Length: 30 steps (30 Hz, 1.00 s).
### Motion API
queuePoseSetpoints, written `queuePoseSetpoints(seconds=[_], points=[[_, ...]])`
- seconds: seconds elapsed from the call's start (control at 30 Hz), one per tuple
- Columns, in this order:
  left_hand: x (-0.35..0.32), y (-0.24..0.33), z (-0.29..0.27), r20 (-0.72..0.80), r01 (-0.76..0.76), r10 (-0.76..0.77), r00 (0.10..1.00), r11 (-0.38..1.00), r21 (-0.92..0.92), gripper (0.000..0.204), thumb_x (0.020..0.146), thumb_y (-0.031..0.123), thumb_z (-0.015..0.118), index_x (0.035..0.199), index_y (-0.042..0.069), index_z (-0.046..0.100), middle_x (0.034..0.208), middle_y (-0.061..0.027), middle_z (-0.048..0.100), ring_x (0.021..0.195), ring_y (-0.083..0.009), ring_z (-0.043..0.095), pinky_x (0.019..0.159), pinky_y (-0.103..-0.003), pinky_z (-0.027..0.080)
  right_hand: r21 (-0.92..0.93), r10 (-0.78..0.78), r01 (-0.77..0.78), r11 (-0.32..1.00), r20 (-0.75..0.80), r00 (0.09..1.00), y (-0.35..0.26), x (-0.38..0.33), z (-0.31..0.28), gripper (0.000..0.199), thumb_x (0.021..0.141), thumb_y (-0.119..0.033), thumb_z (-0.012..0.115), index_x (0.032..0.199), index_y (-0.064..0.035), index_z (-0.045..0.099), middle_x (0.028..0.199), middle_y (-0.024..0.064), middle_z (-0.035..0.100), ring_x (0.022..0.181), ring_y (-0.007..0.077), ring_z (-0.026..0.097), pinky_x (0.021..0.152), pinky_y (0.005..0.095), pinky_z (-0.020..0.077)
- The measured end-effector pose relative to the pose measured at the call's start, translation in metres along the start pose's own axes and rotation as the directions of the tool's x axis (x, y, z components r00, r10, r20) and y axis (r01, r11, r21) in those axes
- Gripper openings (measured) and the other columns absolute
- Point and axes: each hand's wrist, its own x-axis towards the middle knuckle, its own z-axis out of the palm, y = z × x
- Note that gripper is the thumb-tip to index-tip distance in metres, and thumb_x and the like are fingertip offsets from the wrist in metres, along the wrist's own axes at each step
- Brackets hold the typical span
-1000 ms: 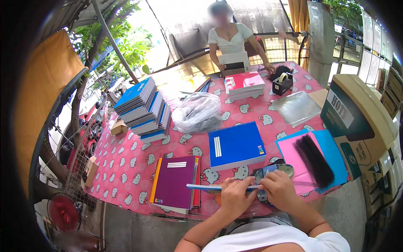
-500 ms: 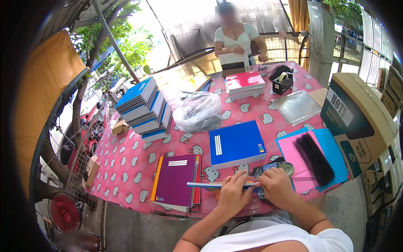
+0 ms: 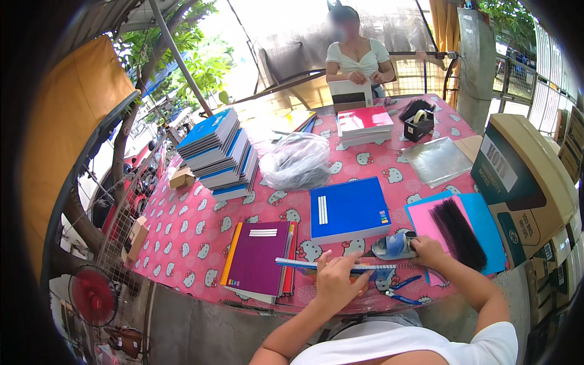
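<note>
My left hand (image 3: pixel 336 281) grips a thin spiral-bound notebook (image 3: pixel 298 263), standing on its long edge with its coil upward. My right hand (image 3: pixel 427 250) is closed at the dark end of a rounded blue-and-grey thing (image 3: pixel 392 246) whose kind I cannot make out. Blue-handled pliers (image 3: pixel 404 291) lie on the table just below that hand. Left of the held notebook is a small pile topped by a purple notebook (image 3: pixel 258 252). Beyond my hands lies a stack with a blue notebook (image 3: pixel 350 207) on top.
Black plastic coils (image 3: pixel 459 234) rest on pink and blue sheets (image 3: pixel 490 225) at right, beside a large carton (image 3: pixel 526 182). Farther off are tall notebook stacks (image 3: pixel 219 155), a clear plastic bundle (image 3: pixel 295 161), red notebooks (image 3: pixel 365 121) and a tape dispenser (image 3: pixel 420 125). Another person (image 3: pixel 359 58) sits opposite.
My right hand has left the notebook's coil and moved right to the blue-and-grey thing. The pliers now show on the table. The person opposite has brought both hands together.
</note>
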Motion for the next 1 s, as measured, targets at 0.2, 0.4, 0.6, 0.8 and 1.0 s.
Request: queuePoseSetpoints(seconds=[0.2, 0.4, 0.6, 0.8, 1.0], points=[[0.002, -0.002, -0.001, 0.001, -0.031, 0.031, 1.000, 0.999, 0.007, 0.024, 0.069, 0.029, 0.079, 0.078, 0.009, 0.068, 0.076, -0.0036, 0.068, 0.079, -0.0208, 0.064, 0.097, -0.043, 0.035, 0.994, 0.188, 0.099, 0.050, -0.106, 0.976, -0.044, 0.021, -0.076, 0.052, 0.062, -0.008, 0.078, 0.111, -0.0046, 0.061, 0.097, 0.0108, 0.068, 0.090, 0.0191, 0.065, 0.080, 0.0362, 0.0516], [0.012, 0.000, 0.001, -0.009, -0.014, 0.014, 1.000, 1.000, -0.015, 0.024, 0.066, 0.027, 0.082, 0.073, 0.009, 0.067, 0.071, -0.0032, 0.067, 0.071, -0.0194, 0.065, 0.095, -0.040, 0.036, 0.768, -0.070, 0.010, 0.640, 0.045, 0.997, -0.045, 0.036, -0.079, 0.048, 0.059, -0.003, 0.077, 0.106, -0.0048, 0.065, 0.095, 0.0079, 0.069, 0.092, 0.0143, 0.062, 0.085, 0.0319, 0.0496], [0.013, -0.003, -0.004, 0.083, 0.163, -0.151, 0.985, 0.972, -0.169, 0.040, 0.070, 0.027, 0.079, 0.100, 0.006, 0.062, 0.097, -0.0117, 0.066, 0.089, -0.0281, 0.063, 0.097, -0.043, 0.037, 0.482, -0.142, 0.088, 0.872, 0.076, 0.987, -0.042, 0.062, -0.087, 0.052, 0.063, -0.017, 0.080, 0.112, -0.0122, 0.065, 0.097, 0.0056, 0.070, 0.086, 0.0249, 0.065, 0.082, 0.0350, 0.0512], [0.011, -0.015, -0.014, 0.118, 0.194, -0.181, 0.976, 0.975, -0.111, 0.039, 0.070, 0.031, 0.079, 0.097, 0.008, 0.065, 0.122, -0.0128, 0.057, 0.115, -0.0286, 0.053, 0.106, -0.056, 0.021, 0.643, -0.218, 0.128, 0.755, 0.062, 0.974, -0.057, 0.078, -0.079, 0.049, 0.059, -0.011, 0.079, 0.107, -0.0092, 0.067, 0.091, 0.0025, 0.070, 0.082, 0.0170, 0.065, 0.079, 0.0311, 0.0509], [0.018, -0.021, -0.035, -0.011, 0.298, -0.307, 0.952, 0.916, 0.269, 0.036, 0.057, 0.038, 0.085, 0.082, 0.016, 0.071, 0.130, -0.0041, 0.053, 0.130, -0.0285, 0.038, 0.099, -0.076, -0.001, 0.720, -0.279, 0.141, 0.679, 0.076, 0.957, -0.084, 0.085, -0.088, 0.044, 0.063, -0.002, 0.073, 0.106, -0.0055, 0.066, 0.096, 0.0034, 0.070, 0.087, 0.0132, 0.063, 0.082, 0.0285, 0.0497]])
